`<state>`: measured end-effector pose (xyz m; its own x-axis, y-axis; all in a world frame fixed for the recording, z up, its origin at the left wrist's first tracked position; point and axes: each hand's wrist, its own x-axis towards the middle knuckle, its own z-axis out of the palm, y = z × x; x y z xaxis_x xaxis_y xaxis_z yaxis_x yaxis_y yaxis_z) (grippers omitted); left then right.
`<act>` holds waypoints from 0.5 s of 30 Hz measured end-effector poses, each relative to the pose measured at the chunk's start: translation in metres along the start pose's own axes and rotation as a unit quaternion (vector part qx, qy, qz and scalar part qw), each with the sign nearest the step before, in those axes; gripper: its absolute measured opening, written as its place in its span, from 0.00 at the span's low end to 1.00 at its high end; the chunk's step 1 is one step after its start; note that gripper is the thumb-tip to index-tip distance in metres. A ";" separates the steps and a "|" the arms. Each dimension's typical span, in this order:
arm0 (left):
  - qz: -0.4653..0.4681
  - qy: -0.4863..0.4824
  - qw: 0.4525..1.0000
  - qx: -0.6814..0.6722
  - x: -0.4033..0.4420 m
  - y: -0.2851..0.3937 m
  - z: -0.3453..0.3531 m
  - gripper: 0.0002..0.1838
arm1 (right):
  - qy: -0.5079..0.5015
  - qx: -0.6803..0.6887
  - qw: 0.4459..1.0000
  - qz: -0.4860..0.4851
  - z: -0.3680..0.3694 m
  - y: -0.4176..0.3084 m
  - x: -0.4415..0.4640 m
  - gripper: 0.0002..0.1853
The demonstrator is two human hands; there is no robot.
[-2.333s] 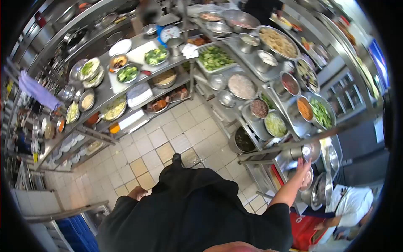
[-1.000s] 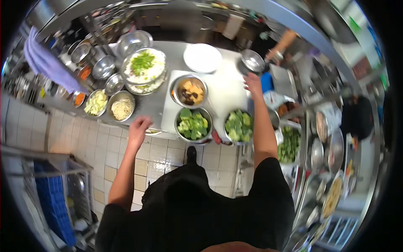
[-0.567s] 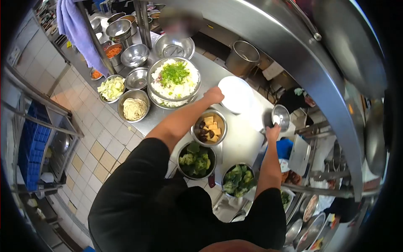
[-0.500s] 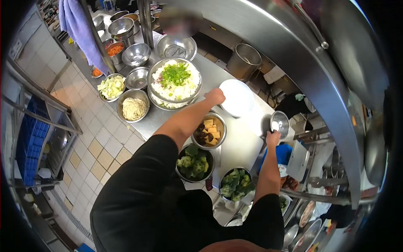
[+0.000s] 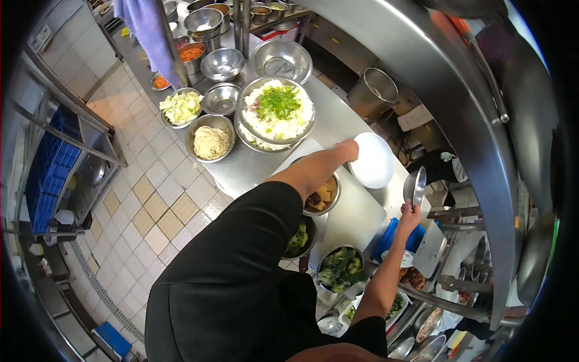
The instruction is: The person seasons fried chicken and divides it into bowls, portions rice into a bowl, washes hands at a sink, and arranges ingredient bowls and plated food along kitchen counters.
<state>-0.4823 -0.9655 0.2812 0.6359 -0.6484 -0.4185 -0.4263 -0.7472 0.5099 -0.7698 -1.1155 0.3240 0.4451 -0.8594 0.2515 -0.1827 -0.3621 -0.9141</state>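
My left hand (image 5: 347,151) is closed at the near-left rim of a round white plate (image 5: 373,161) on the steel counter. My right hand (image 5: 411,214) grips a small steel bowl (image 5: 415,184) by its near edge; the bowl is tilted, and its inside is mostly turned from view. Below the plate is a pale cutting board (image 5: 353,218). My left forearm partly covers a steel bowl of tofu pieces and dark chunks (image 5: 322,196). Closer to me are two bowls of broccoli, one partly hidden (image 5: 298,239) and another in full view (image 5: 341,268).
A large bowl of white food topped with chopped greens (image 5: 276,108) stands left, near noodles (image 5: 211,142) and cabbage (image 5: 181,107). Steel posts (image 5: 242,30) and a towel (image 5: 148,42) rise behind. A curved steel hood (image 5: 449,90) hangs overhead right, above a tall pot (image 5: 373,93).
The right hand has tipped the small steel bowl, whose inside with something white faced up before. The left hand remains at the plate's rim. The whole view has shifted with the head.
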 end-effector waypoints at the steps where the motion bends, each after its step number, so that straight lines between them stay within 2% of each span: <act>1: 0.016 -0.005 1.000 -0.005 -0.021 0.005 -0.014 0.17 | -0.001 0.007 1.000 -0.012 0.007 -0.013 -0.002 0.10; 3: 0.053 0.003 0.998 -0.021 -0.051 0.004 -0.030 0.19 | -0.037 0.023 0.999 -0.024 0.019 -0.040 -0.007 0.09; 5: 0.130 0.004 0.988 -0.086 -0.110 -0.006 -0.061 0.24 | -0.063 0.026 0.996 -0.048 0.045 -0.080 -0.014 0.08; 7: 0.257 0.044 0.946 -0.195 -0.176 -0.039 -0.082 0.27 | -0.098 0.038 0.991 -0.078 0.081 -0.122 -0.027 0.07; 9: 0.290 -0.031 0.923 -0.249 -0.259 -0.083 -0.116 0.26 | -0.150 0.045 0.980 -0.125 0.124 -0.174 -0.045 0.06; 11: 0.320 -0.083 0.876 -0.352 -0.318 -0.152 -0.119 0.25 | -0.221 0.086 0.964 -0.125 0.173 -0.223 -0.068 0.07; 13: 0.266 -0.168 0.871 -0.376 -0.378 -0.224 -0.135 0.24 | -0.283 0.108 0.940 -0.158 0.229 -0.262 -0.091 0.08; 15: 0.177 -0.168 0.901 -0.358 -0.414 -0.309 -0.132 0.26 | -0.322 0.042 0.923 -0.207 0.287 -0.291 -0.112 0.08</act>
<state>-0.5297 -0.4472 0.3962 0.2591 -0.9252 -0.2772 0.0372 -0.2772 0.9601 -0.5145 -0.8102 0.4710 0.8949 -0.2514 0.3687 0.1763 -0.5597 -0.8097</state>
